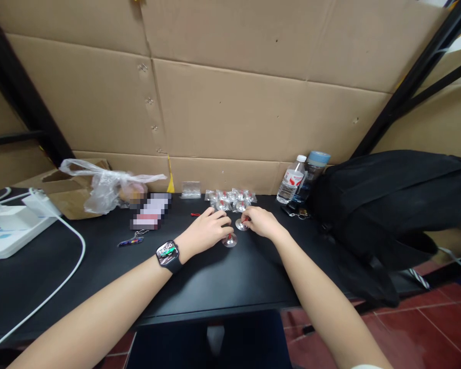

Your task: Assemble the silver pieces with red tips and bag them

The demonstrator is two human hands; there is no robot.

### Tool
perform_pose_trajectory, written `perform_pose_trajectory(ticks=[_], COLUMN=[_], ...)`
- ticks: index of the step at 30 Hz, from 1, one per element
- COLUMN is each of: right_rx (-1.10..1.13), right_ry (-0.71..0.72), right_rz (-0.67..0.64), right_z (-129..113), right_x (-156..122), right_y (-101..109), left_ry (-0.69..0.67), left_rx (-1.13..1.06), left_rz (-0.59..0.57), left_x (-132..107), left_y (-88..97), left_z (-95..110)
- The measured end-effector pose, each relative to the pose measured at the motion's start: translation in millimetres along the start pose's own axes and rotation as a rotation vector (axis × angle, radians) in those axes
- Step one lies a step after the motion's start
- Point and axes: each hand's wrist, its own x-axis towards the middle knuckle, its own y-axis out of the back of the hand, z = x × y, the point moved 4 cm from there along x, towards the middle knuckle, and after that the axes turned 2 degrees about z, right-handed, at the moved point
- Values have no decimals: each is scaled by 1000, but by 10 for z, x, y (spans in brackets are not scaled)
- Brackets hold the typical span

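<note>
My left hand point(209, 229), with a black smartwatch point(168, 254) on its wrist, is closed, fingertips at the red cord of a small silver finger cymbal point(229, 242) low over the table. A second finger cymbal point(241, 225) is pinched at its red top in my right hand point(262, 221), slightly farther back. The two cymbals are apart, their domed sides up. Just behind them lie several similar cymbals in clear plastic wraps point(232, 199). To the left are a small red cord point(195, 214) and a flat clear packet point(191, 189).
On the black table point(230, 287), a plastic bag point(103, 189), a carton point(77, 197), a blurred phone-like item point(151, 211), a keychain point(130, 241) and a white power strip point(19, 236) lie left. Right are a water bottle point(291, 180), a blue-lidded bottle point(318, 159) and a black backpack point(384, 205).
</note>
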Motion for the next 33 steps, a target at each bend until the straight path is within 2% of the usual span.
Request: perform_pose_trajectory(ticks=[13,22,25,28,30,33], right_rx=[138,127,173,334,487,663], right_ry=[174,176,259,382,413,371], right_rz=[14,26,21,35,99,244], right_z=[63,54,23,-46,-93,-154], right_x=[69,56,50,28,16,11], right_y=[-188,-203,-191,-101,-4,110], left_ry=[-159,-94,41,276,452,672], left_rx=[6,52,-2,-121,-214,-342], left_rz=[42,17,47,103,152,230], left_x=[-4,11,-20,-72,-116,-176], left_y=[35,5,-18,-29,-29,-34], left_z=[183,171,80,-71,-179,-315])
